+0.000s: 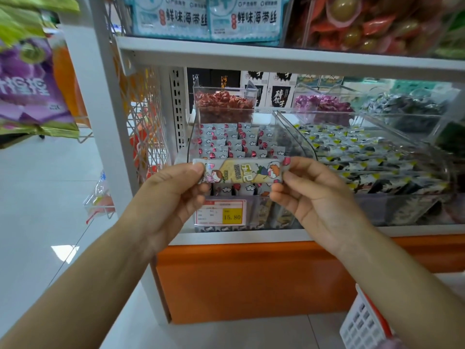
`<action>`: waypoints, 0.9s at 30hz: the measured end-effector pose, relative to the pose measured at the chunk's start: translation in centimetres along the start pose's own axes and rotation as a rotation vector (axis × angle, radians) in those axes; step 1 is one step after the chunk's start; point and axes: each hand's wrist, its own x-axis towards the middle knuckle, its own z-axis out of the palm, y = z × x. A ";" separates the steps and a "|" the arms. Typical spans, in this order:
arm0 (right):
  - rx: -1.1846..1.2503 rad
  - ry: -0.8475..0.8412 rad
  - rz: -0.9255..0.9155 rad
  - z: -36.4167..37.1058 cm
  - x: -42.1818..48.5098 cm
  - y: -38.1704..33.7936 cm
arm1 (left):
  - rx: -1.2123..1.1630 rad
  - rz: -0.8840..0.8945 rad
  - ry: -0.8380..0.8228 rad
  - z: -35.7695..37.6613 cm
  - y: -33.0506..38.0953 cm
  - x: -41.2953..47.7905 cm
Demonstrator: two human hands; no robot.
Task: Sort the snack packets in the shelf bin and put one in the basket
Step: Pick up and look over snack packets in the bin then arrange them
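Note:
A long snack packet [241, 171] with cartoon figures and a yellow panel is held level in front of the clear shelf bin [198, 137]. My left hand [173, 195] pinches its left end and my right hand [309, 195] pinches its right end. Behind it, the bin holds several rows of the same grey-and-pink packets [234, 142] standing upright. A white and red basket [362, 321] shows at the bottom right, near the floor, partly out of view.
A second clear bin [377, 157] of black-and-yellow packets sits to the right. Smaller bins of red [224, 102] and purple sweets [324, 104] stand behind. A price tag [221, 214] reads 15.80. An orange shelf base [251, 280] lies below; hanging bags [30, 84] fill the left.

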 end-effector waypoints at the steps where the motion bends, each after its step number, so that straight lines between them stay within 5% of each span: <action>1: -0.044 0.006 -0.021 0.0 0.0 0.2 | -0.076 -0.034 0.007 0.0 0.0 0.0; 9: -0.333 0.090 -0.179 0.1 0.1 0.7 | 0.084 0.024 -0.086 -0.2 0.3 -0.1; 20: -0.570 -0.005 -0.197 0.4 -0.2 1.0 | 0.354 0.141 -0.162 0.3 0.6 -0.7; 27: -0.530 0.028 -0.202 0.7 -0.1 0.8 | 0.596 0.242 -0.163 0.2 0.7 -0.8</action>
